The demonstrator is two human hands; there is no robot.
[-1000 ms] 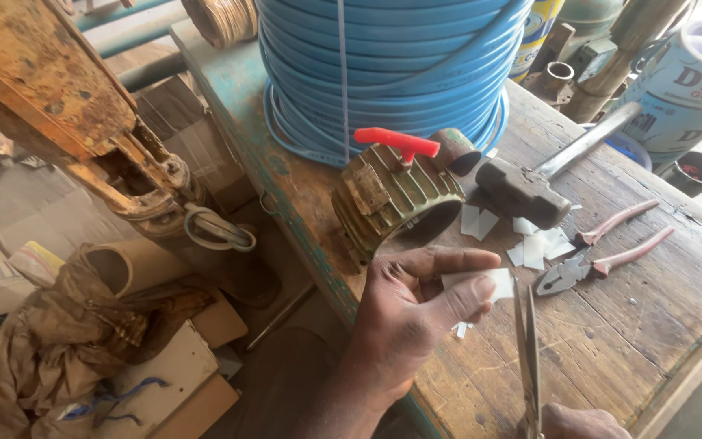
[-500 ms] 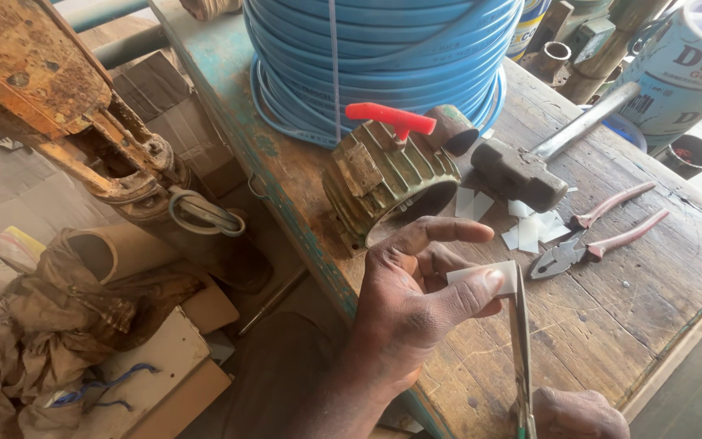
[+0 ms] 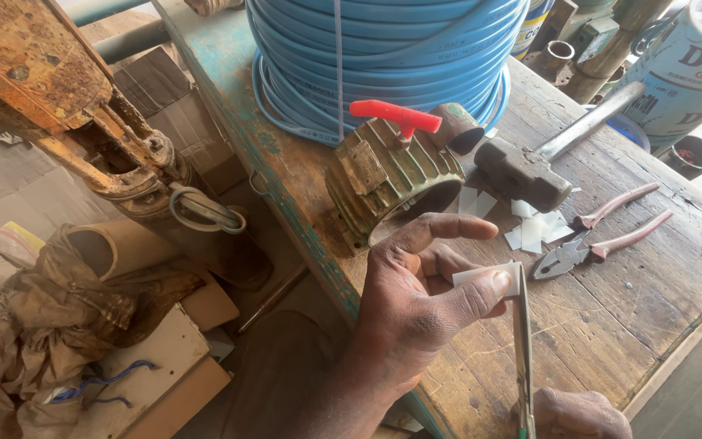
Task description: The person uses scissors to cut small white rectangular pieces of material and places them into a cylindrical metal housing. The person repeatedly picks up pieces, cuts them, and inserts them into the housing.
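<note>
Left hand [image 3: 424, 305]: thumb and fingers pinched on a small white strip [image 3: 489, 276], index finger stretched out above
Right hand [image 3: 582, 413]: only the knuckles visible at the bottom edge, closed round long scissors [image 3: 522, 349], blades up against the strip
Strip: held above the bench; probably thin, light, bendy; best pinched by the end away from the blades
Bench [image 3: 635, 317]: rough worn planks, white offcuts [image 3: 534, 228], pliers [image 3: 595, 244], hammer [image 3: 530, 167], ribbed metal housing [image 3: 392, 175], blue hose coil [image 3: 383, 49]
Room: cluttered workshop, rusty machine [image 3: 58, 106] to the left

Small white paper strip [image 3: 487, 276] pinched upright against long, narrow scissor blades [image 3: 522, 341], above workbench edge.
</note>
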